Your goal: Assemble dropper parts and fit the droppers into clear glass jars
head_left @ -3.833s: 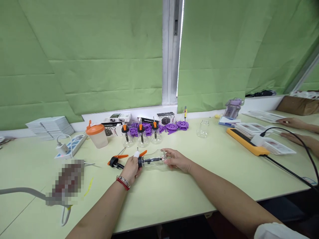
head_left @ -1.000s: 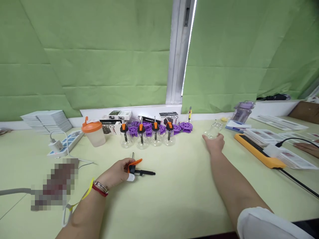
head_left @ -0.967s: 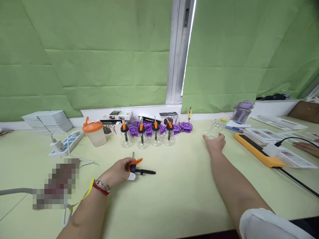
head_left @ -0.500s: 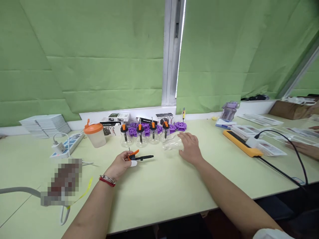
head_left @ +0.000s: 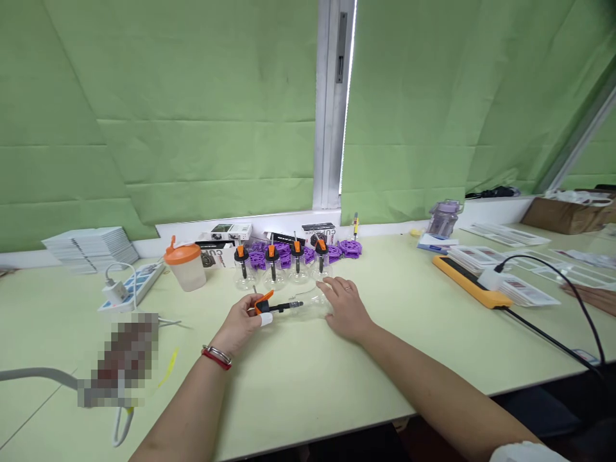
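Note:
My left hand (head_left: 243, 324) is closed on a black dispenser top (head_left: 276, 308) with an orange lever and a thin black stem pointing right. My right hand (head_left: 347, 310) curls over a clear bottle (head_left: 312, 305), tilted on its side just above or on the table; I cannot tell which. The stem's tip is at the bottle's mouth and seems to show through the clear wall. Behind my hands stand several similar clear bottles (head_left: 274, 277), upright, each fitted with a black and orange top.
Purple plastic parts (head_left: 350, 249) and small boxes (head_left: 219, 255) lie behind the bottles. An orange-lidded cup (head_left: 187, 273) and a power strip (head_left: 139, 287) stand left. A yellow power strip (head_left: 469, 282), cards (head_left: 527, 289) and a co-worker's hand (head_left: 594, 298) are at right.
My right hand has brought the clear bottle left and nearer to me, up to the stem. My left hand has shifted slightly right with the dispenser top.

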Available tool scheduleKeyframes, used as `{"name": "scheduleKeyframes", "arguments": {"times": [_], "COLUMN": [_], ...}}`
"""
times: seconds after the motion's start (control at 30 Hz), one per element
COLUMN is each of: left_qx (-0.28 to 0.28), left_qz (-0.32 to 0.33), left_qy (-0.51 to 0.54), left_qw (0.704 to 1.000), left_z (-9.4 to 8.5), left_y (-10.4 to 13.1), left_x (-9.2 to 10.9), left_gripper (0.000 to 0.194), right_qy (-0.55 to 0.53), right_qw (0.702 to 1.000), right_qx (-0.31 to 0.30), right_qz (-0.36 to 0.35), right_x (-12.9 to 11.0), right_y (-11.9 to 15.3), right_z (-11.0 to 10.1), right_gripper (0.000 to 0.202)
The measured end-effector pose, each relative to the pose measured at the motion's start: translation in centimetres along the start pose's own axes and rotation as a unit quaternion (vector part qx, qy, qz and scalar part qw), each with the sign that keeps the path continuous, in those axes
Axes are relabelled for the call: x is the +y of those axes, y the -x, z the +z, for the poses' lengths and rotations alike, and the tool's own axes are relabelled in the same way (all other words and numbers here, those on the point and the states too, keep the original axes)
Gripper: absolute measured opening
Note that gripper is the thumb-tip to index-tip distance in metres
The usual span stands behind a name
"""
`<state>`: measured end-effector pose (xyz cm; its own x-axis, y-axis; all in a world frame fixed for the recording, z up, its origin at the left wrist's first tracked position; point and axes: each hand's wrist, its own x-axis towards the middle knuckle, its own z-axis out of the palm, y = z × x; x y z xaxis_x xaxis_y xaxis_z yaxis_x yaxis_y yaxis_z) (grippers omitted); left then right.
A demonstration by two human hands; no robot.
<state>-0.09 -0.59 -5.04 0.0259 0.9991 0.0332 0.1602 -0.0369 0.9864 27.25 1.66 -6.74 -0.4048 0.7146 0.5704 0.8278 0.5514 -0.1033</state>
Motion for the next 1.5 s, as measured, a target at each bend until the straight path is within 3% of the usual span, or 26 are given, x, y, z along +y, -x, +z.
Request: {"name": "scheduleKeyframes", "arguments": {"times": [0.3,0.6,0.87,1.0,1.1,1.23,1.5], "left_qx": [-0.036,-0.068,-0.073,-0.066,-0.055,-0.001,0.063], "left_qz": [-0.016,0.002,-0.021,-0.045,-0.055,-0.067,-0.068], "left_qy": [0.021,0.040,0.117,0.156,0.110,0.022,0.008], "left_qw": [0.999,0.997,0.990,0.984,0.991,0.998,0.996], "left_z": [1.7,2.0,3.0,4.0,4.6,4.9,5.2], "left_y": [0.5,0.4,1.1,1.7,1.8,1.7,2.1], "left_x": [0.5,-0.1,0.3,0.4,0.3,0.3,1.2], "left_gripper": [0.076,0.082,0.066,0.053,0.049,0.044,0.044], "right_qy": [-0.068,-0.064,-0.077,-0.087,-0.085,-0.086,-0.148], "right_qw": [0.997,0.996,0.994,0.992,0.991,0.989,0.976], "right_qx": [-0.007,-0.006,0.009,0.012,0.015,0.027,0.082], "right_qz": [-0.039,-0.060,-0.078,-0.089,-0.099,-0.115,-0.133], "right_x": [-1.1,-1.0,-0.8,-0.9,-1.0,-0.9,-1.2], "right_y": [0.3,0.4,0.6,0.6,0.7,0.7,0.8], "right_z": [0.1,0.0,-0.1,-0.2,-0.2,0.1,0.3], "right_gripper": [0.076,0.073,0.071,0.068,0.065,0.066,0.068]}}
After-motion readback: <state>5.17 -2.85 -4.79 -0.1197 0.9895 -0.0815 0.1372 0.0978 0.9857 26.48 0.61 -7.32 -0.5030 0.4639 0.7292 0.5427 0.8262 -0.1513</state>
